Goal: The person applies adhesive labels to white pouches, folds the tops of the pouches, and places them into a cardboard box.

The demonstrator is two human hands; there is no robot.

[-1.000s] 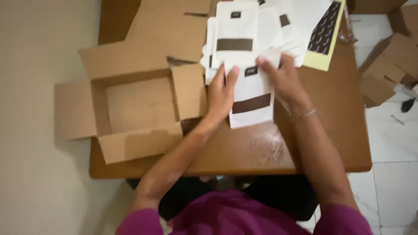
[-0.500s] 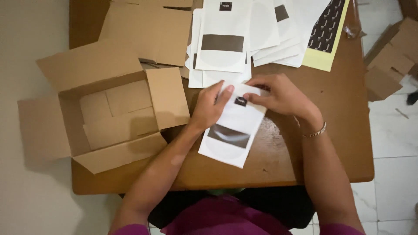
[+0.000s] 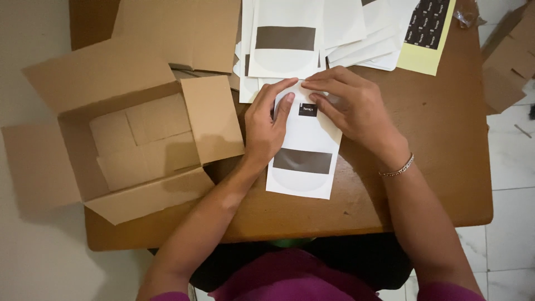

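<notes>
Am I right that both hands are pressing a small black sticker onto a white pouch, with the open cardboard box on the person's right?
Not quite: the head view shows the open cardboard box on the person's left. Both the left hand and right hand do press the small black sticker onto the white pouch.

There is just one camera, worn on the person's head. It looks almost straight down at the desk (image 3: 434,167) from close above. The person's own arms come up from the bottom edge. The desk fills most of the view, with pale floor (image 3: 33,267) showing on the left and right sides.
</notes>
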